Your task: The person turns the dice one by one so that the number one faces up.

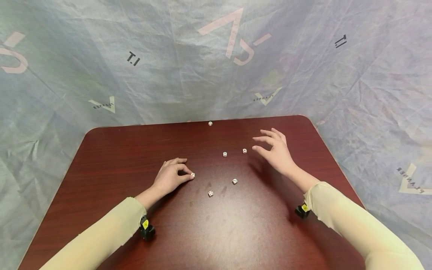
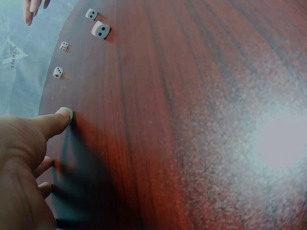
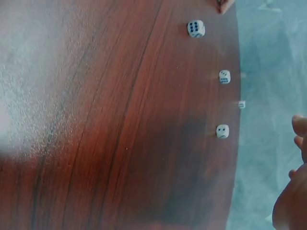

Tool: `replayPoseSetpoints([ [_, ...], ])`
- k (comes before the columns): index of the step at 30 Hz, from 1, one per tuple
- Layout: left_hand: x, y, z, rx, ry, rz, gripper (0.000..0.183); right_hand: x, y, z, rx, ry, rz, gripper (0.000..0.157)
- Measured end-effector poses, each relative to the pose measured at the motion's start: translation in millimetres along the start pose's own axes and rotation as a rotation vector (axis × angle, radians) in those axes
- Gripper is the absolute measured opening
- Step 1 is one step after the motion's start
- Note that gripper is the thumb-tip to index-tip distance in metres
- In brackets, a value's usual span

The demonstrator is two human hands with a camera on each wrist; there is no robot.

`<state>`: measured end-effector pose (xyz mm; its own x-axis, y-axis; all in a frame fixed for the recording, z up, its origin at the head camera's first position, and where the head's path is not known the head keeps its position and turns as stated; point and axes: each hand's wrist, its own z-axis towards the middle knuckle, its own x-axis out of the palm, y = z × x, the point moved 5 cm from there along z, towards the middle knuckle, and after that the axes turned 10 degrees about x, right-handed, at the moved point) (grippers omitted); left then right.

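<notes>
My left hand (image 1: 170, 175) is low over the table, left of centre, pinching a small white die (image 1: 192, 175) between thumb and index finger. In the left wrist view the thumb (image 2: 60, 120) hides most of that die. To the right, my right hand (image 1: 275, 152) hovers above the table with fingers spread and nothing in them. Just left of its thumb lies a die (image 1: 244, 151). Between the hands are another die (image 1: 224, 154) and, nearer me, a die (image 1: 234, 181). A further die (image 1: 210, 194) rests below and right of the left hand.
One more die (image 1: 210, 123) sits close to the far edge of the dark red wooden table (image 1: 222, 240). Grey printed cloth (image 1: 182, 75) hangs behind and beside the table. Black wrist cameras (image 1: 147, 228) are strapped by both sleeves.
</notes>
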<state>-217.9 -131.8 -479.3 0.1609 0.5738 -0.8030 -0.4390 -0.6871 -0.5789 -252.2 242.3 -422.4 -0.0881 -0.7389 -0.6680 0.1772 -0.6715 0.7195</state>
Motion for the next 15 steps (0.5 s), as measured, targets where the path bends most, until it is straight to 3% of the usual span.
replayPoseSetpoints([
  [15,1.5,2.7,0.5,-0.003,0.006,0.001,0.006,14.5,29,-27,-0.167,0.025,-0.108,0.027],
])
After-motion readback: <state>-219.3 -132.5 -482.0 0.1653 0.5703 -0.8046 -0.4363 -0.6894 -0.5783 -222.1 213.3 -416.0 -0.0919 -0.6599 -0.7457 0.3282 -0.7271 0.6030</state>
